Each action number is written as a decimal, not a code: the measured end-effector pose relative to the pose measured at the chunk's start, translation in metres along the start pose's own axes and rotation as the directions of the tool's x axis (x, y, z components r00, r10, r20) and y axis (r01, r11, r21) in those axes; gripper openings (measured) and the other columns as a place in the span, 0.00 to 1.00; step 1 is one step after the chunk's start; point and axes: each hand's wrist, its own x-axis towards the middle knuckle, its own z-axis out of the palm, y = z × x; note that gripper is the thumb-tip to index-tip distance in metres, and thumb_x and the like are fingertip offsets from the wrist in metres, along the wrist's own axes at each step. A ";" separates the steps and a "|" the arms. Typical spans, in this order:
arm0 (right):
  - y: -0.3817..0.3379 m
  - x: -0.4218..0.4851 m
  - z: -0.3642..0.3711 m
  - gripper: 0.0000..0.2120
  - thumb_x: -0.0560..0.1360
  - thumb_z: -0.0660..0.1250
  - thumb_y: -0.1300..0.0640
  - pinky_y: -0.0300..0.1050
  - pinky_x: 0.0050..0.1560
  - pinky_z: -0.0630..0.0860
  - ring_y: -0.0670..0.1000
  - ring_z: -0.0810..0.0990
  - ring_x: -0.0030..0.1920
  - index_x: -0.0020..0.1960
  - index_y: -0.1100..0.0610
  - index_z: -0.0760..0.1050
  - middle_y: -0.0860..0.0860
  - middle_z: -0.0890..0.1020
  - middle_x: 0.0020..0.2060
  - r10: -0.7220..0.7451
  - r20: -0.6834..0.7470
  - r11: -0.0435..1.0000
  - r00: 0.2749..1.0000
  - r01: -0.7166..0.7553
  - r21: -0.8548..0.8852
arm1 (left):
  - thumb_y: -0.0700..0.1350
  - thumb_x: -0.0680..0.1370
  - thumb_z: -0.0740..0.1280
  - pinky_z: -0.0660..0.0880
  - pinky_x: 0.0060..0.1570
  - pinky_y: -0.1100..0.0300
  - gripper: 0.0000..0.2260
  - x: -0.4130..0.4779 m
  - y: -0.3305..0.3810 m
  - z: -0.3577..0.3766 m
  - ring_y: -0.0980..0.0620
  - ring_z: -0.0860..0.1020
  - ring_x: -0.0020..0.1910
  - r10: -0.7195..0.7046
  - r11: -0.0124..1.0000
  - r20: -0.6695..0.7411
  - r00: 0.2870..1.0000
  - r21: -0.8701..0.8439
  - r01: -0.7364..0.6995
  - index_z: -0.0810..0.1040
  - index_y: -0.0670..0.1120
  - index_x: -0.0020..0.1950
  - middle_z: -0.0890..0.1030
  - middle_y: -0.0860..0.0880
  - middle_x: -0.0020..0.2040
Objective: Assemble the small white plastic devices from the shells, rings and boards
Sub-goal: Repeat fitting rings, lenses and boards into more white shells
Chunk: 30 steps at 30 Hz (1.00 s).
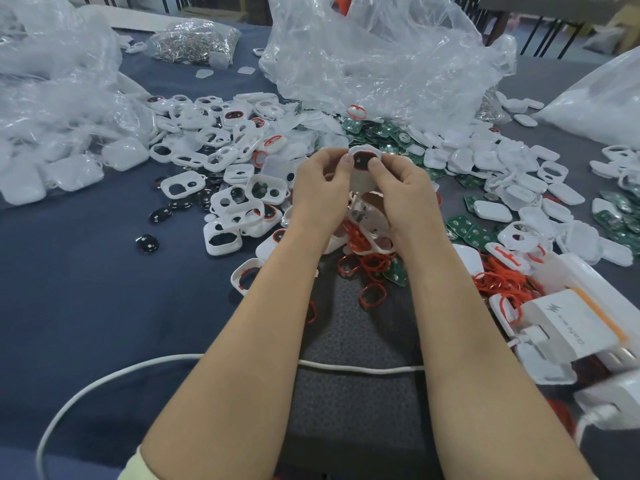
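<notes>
A white shell (364, 161) with a red ring and a dark insert in its opening is held up over the table's middle. My left hand (320, 192) and my right hand (401, 195) both grip it, each thumb pressing on the dark insert. Loose white shells (207, 157) lie spread to the left, and white covers (485, 157) to the right. Green boards (370, 131) are piled behind the hands. Red rings (372, 268) lie below my wrists. Black inserts (148, 242) sit on the blue cloth at the left.
Crumpled clear plastic bags (374, 57) rise behind the piles, with more bags (52, 98) at the left. A bag of metal parts (194, 41) lies far back. A white charger (571, 327) stands at the right, and a white cable (360, 368) crosses under my forearms.
</notes>
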 end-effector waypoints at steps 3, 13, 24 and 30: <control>0.001 0.002 0.000 0.09 0.80 0.62 0.57 0.45 0.46 0.79 0.48 0.81 0.41 0.44 0.51 0.79 0.50 0.83 0.40 0.036 0.034 0.994 0.999 -0.039 0.099 | 0.40 0.82 0.61 0.76 0.59 0.45 0.06 0.002 -0.001 0.000 0.47 0.80 0.49 -0.090 0.990 0.014 0.996 -0.107 0.091 0.77 0.47 0.50 0.82 0.45 0.47; -0.007 -0.002 0.002 0.09 0.80 0.60 0.63 0.41 0.44 0.79 0.47 0.82 0.39 0.46 0.59 0.78 0.49 0.84 0.36 0.028 0.063 0.902 0.998 -0.053 0.429 | 0.39 0.82 0.60 0.77 0.51 0.58 0.07 0.002 -0.002 0.000 0.54 0.79 0.42 -0.088 0.923 0.112 0.990 -0.365 0.123 0.76 0.47 0.49 0.80 0.48 0.43; -0.005 -0.005 -0.003 0.12 0.77 0.63 0.60 0.49 0.41 0.80 0.53 0.82 0.40 0.55 0.48 0.81 0.54 0.84 0.43 -0.083 0.174 0.983 0.981 0.109 -0.149 | 0.42 0.80 0.66 0.80 0.44 0.63 0.06 0.008 -0.003 -0.015 0.54 0.84 0.43 -0.124 0.978 0.051 0.991 -0.163 0.130 0.78 0.42 0.55 0.84 0.45 0.44; 0.002 0.004 0.005 0.13 0.76 0.68 0.61 0.46 0.46 0.81 0.52 0.83 0.47 0.60 0.61 0.76 0.57 0.83 0.51 0.079 0.101 0.988 0.992 -0.064 -0.143 | 0.36 0.79 0.64 0.78 0.58 0.50 0.10 0.005 -0.006 -0.015 0.47 0.82 0.53 -0.105 0.994 0.082 0.991 -0.001 0.105 0.76 0.42 0.60 0.83 0.42 0.53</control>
